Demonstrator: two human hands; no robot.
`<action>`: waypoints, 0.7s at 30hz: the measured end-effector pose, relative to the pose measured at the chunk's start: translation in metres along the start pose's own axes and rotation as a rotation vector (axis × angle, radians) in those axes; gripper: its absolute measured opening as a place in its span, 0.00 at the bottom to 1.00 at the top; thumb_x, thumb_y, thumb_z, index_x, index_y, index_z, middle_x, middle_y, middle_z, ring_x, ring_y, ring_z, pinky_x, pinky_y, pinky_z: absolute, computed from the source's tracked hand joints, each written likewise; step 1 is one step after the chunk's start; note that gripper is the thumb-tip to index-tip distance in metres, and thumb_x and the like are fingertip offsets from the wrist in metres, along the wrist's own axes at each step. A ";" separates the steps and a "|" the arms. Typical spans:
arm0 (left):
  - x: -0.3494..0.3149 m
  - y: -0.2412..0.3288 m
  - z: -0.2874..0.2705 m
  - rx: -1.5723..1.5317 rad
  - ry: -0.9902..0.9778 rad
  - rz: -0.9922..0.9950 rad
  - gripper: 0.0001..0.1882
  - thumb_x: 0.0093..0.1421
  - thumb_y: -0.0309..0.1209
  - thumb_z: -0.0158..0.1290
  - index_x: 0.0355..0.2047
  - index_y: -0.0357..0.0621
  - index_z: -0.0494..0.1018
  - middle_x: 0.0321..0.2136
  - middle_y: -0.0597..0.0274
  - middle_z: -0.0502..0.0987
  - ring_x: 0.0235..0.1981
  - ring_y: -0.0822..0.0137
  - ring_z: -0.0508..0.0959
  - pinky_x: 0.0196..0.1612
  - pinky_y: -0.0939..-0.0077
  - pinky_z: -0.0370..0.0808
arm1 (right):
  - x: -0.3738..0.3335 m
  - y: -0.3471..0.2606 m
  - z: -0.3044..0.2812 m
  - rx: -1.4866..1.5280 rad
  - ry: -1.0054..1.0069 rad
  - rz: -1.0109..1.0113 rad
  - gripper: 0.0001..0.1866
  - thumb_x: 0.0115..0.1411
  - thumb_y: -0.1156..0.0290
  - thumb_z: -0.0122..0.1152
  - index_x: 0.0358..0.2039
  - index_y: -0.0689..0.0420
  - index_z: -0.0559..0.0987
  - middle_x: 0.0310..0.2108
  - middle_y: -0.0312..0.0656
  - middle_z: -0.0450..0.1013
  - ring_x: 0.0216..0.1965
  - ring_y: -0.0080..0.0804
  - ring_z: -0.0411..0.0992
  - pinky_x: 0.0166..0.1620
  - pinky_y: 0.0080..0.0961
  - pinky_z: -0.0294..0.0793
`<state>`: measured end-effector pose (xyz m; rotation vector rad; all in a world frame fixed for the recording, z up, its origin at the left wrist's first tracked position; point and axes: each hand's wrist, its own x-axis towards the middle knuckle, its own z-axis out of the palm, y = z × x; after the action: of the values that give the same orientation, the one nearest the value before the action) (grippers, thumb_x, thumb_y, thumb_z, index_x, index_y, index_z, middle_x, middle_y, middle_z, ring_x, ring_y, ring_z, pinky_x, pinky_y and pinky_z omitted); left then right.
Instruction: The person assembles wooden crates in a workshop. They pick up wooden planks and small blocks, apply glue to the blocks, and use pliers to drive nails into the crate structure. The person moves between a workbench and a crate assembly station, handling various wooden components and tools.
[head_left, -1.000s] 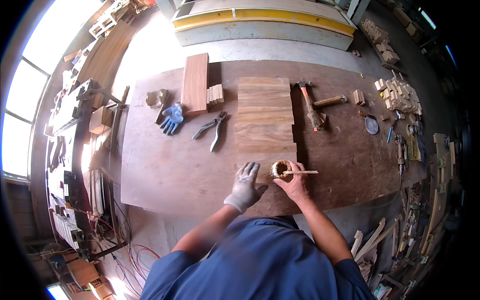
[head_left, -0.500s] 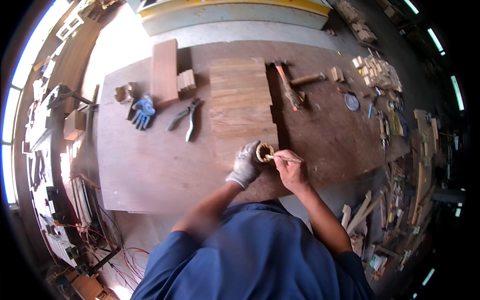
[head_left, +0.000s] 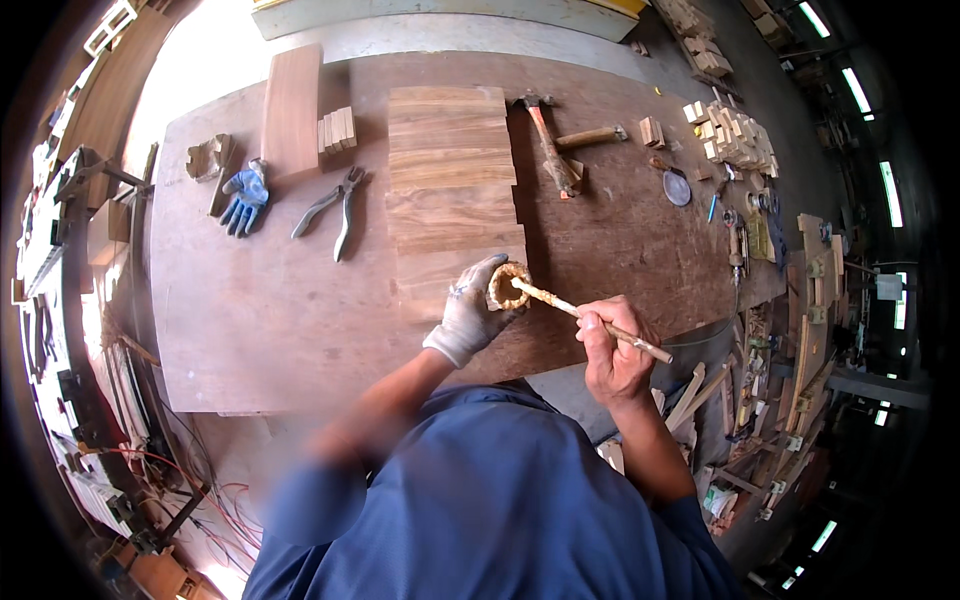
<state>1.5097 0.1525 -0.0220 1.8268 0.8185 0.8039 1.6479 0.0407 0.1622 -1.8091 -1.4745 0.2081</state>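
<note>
My left hand (head_left: 470, 310), in a whitish work glove, is closed round a small round pot (head_left: 496, 290) with a crusted tan rim. Bare fingers of my right hand (head_left: 618, 350) grip a thin wooden stick (head_left: 572, 309). Its far end, coated in something pale and lumpy, lies at the pot's mouth; whether it has bristles I cannot tell. Just beyond the pot, a panel of wooden boards (head_left: 450, 165) lies on the brown table (head_left: 270, 330), its right edge stepped.
Left of the panel are pliers (head_left: 340, 215), a blue glove (head_left: 244, 198), a thick plank (head_left: 292, 115) and small wood blocks (head_left: 337, 130). To the right lie a claw hammer (head_left: 547, 150), a second hammer (head_left: 592, 137), a round clear lid (head_left: 677, 188) and stacked wood pieces (head_left: 735, 138).
My right hand has drawn back to the right, and the stick has come largely out of the pot, showing its coated length. The whole view has shifted slightly.
</note>
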 end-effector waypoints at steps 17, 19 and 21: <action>0.003 0.012 -0.003 0.020 0.019 0.121 0.39 0.46 0.30 0.73 0.59 0.40 0.71 0.53 0.46 0.78 0.54 0.44 0.78 0.58 0.55 0.76 | -0.004 -0.005 0.031 -0.162 -0.124 -0.090 0.05 0.64 0.75 0.64 0.41 0.58 0.79 0.32 0.46 0.78 0.31 0.50 0.79 0.33 0.41 0.77; 0.004 0.015 -0.005 0.024 0.018 0.127 0.39 0.46 0.30 0.73 0.59 0.40 0.71 0.53 0.46 0.78 0.54 0.45 0.78 0.58 0.55 0.76 | -0.004 -0.009 0.029 -0.169 -0.106 -0.089 0.05 0.65 0.76 0.64 0.41 0.58 0.79 0.32 0.46 0.78 0.31 0.50 0.79 0.33 0.41 0.77; 0.005 0.016 -0.005 0.022 0.016 0.144 0.39 0.46 0.30 0.73 0.59 0.40 0.71 0.53 0.46 0.78 0.55 0.45 0.78 0.58 0.55 0.76 | -0.004 -0.012 0.030 -0.176 -0.085 -0.087 0.05 0.65 0.76 0.63 0.41 0.58 0.79 0.33 0.47 0.78 0.32 0.50 0.79 0.34 0.40 0.78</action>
<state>1.5112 0.1534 -0.0048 1.9179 0.7143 0.9046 1.6204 0.0514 0.1477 -1.8895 -1.6728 0.1157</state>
